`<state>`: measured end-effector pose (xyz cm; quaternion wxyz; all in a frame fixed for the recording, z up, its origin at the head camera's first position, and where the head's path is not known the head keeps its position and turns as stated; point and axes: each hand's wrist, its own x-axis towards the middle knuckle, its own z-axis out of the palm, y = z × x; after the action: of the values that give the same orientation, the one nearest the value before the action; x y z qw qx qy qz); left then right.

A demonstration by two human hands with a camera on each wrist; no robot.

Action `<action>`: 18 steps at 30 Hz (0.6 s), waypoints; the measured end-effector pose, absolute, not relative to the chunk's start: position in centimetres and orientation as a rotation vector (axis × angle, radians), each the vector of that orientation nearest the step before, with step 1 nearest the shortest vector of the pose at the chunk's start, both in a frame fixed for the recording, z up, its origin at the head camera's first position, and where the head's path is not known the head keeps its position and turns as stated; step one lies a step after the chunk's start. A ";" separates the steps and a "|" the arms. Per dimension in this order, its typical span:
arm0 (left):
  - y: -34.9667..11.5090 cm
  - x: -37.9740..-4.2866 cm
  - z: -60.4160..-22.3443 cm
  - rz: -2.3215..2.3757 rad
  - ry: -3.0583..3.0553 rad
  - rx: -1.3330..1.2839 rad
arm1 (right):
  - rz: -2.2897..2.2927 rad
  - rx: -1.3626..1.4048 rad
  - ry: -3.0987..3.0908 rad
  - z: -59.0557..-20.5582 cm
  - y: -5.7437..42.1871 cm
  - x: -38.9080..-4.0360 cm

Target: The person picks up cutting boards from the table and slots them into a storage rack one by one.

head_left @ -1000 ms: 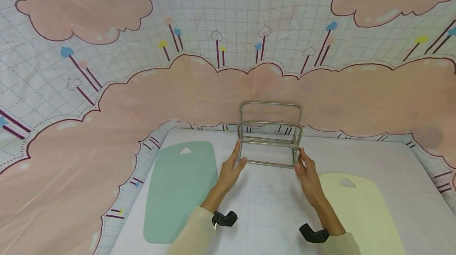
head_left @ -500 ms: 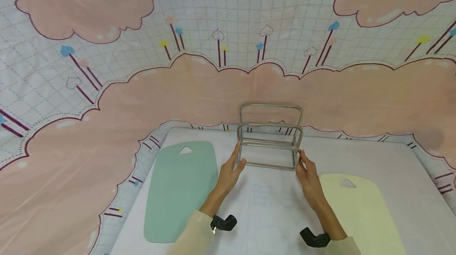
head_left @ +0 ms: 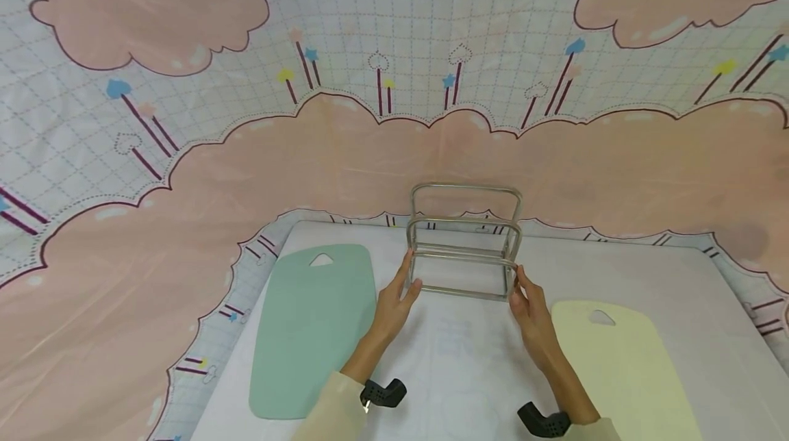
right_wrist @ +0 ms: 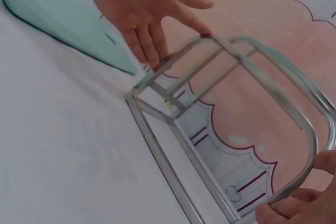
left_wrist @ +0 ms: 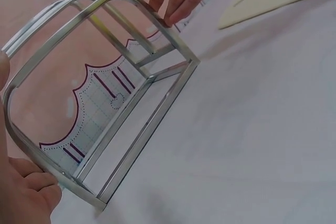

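Note:
A silver metal rack [head_left: 462,292] with upright rounded hoops stands on the white table in front of me. My left hand [head_left: 392,307] holds its left side, the forefinger along the frame. At its right side my right hand [head_left: 533,318] grips the frame with thumb and fingertips. In the left wrist view, bent fingers of the left hand [left_wrist: 31,184] lie against the lower side bar of the rack [left_wrist: 148,133]. The right wrist view has the right hand [right_wrist: 302,205] around a rounded corner; the opposite hand's fingertips touch the far side.
A green cutting board [head_left: 314,331] lies flat to the left, partly under my left forearm. To the right, a pale yellow cutting board [head_left: 622,366] lies flat. Behind the white table [head_left: 456,359] hangs a cloth [head_left: 345,146] printed with clouds.
The rack has slid slightly toward me, and a touch to the left, with both hands still on it. Both cutting boards stay where they were.

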<state>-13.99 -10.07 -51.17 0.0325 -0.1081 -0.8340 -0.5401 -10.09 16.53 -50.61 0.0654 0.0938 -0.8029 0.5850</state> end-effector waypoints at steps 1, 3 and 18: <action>-10.1 -13.9 -51.1 -1.664 -2.568 -0.327 | 1.758 0.281 -2.425 -50.7 16.5 -10.0; -10.0 -13.7 -51.1 -1.667 -2.566 -0.324 | 1.742 0.275 -2.430 -50.7 16.5 -9.9; -10.3 -12.3 -50.9 -1.664 -2.531 -0.359 | 1.699 0.302 -2.429 -50.6 16.2 -9.0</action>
<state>-12.30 -10.31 -50.85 0.0455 -0.1177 -0.8289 -0.5450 -8.97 16.22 -50.55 0.0807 0.1010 -0.8125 0.5684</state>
